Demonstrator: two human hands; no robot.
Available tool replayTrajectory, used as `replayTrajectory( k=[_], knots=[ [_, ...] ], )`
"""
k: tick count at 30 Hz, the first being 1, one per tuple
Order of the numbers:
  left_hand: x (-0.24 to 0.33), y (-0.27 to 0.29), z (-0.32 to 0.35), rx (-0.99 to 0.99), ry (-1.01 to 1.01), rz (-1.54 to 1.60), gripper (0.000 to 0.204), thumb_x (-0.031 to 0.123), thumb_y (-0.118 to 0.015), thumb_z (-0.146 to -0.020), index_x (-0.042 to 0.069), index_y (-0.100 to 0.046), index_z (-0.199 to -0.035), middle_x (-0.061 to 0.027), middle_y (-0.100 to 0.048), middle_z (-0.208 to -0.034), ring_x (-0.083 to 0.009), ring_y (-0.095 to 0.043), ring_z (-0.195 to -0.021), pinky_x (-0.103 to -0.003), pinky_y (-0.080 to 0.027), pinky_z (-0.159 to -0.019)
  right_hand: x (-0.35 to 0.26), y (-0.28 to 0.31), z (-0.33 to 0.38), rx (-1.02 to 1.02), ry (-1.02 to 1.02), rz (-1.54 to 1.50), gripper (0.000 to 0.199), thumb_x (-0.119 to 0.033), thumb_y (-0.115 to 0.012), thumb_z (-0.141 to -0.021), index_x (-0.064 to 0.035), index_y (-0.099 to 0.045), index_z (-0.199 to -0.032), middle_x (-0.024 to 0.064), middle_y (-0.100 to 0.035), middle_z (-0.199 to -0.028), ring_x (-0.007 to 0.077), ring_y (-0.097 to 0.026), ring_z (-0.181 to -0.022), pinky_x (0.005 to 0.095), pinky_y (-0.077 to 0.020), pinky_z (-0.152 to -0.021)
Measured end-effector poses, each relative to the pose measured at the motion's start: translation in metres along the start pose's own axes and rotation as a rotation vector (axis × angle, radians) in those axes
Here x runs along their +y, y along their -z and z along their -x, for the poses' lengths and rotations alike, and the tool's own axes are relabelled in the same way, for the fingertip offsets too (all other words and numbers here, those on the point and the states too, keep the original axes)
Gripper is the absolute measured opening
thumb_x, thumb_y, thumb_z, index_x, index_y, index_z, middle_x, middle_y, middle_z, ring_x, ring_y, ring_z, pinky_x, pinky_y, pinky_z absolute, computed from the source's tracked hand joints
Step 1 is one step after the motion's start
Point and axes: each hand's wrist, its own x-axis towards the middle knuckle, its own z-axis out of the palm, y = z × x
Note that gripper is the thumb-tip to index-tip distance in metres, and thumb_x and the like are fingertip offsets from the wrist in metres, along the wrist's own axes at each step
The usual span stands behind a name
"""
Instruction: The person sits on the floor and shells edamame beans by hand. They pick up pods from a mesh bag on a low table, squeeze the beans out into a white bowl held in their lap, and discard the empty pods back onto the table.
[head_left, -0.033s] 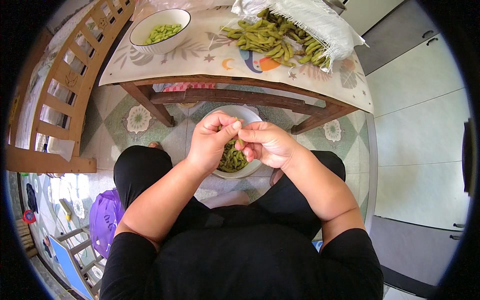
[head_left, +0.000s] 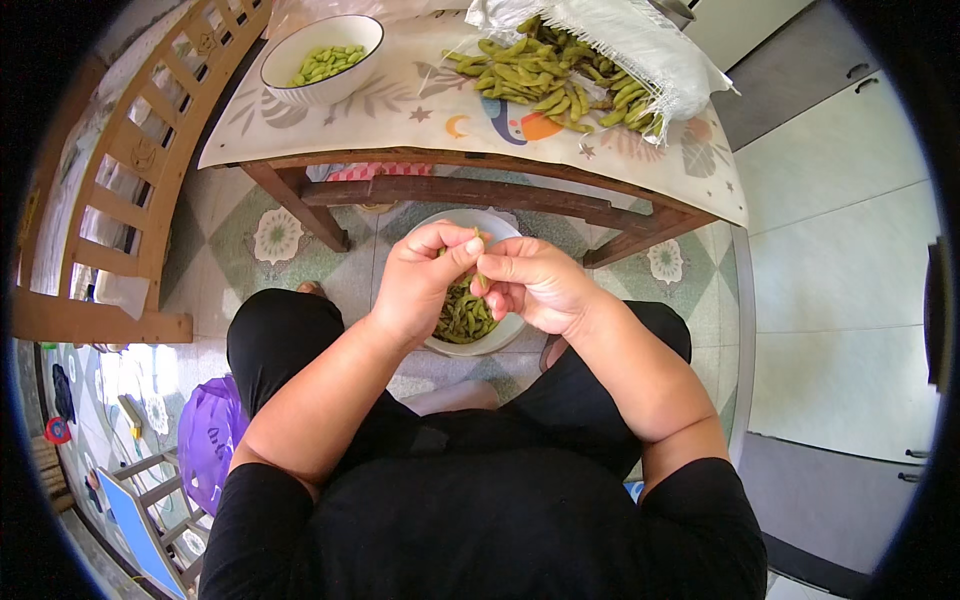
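Observation:
My left hand point(head_left: 420, 285) and my right hand point(head_left: 545, 290) meet above a white basin point(head_left: 503, 226) on the floor between my legs. A green soybean pod point(head_left: 482, 281) is pinched between them, its tip showing above the left thumb. Both hands have thumb and fingers closed on it; most of the pod is hidden. Many pods and husks point(head_left: 463, 318) lie in the basin, partly covered by my hands. On the table, a white ribbed bowl point(head_left: 335, 91) with a dark rim holds shelled green beans point(head_left: 328, 64). To its right lies a heap of unshelled pods point(head_left: 525, 77).
A white woven sack point(head_left: 640, 45) partly covers the heap on the table point(head_left: 400, 125). A wooden bed rail point(head_left: 130, 210) stands at the left, with a purple bag point(head_left: 210, 445) and a blue-topped folding stool point(head_left: 140, 530) nearer me. Pale cabinets point(head_left: 835, 270) line the right side.
My hands stay together above the basin with the pod between them. Slightly more of the pod's tip shows above the left thumb.

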Motion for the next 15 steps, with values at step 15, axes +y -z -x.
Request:
replayTrajectory(
  k=[15],
  knots=[
    [0.024,0.008,-0.009,-0.116,-0.145,-0.681,0.012,0.006,-0.059,-0.077,0.002,-0.065,-0.088,0.0001,-0.053,-0.069,-0.0067,-0.047,-0.066,-0.020,-0.038,-0.060,-0.009,-0.010,0.009,0.202,0.179,0.438,0.017,-0.016,-0.063,-0.076,-0.0010,-0.056,-0.082,0.0081,-0.060,-0.070,0.0085,-0.053,-0.053,0.0200,-0.0442,-0.050]
  ],
)
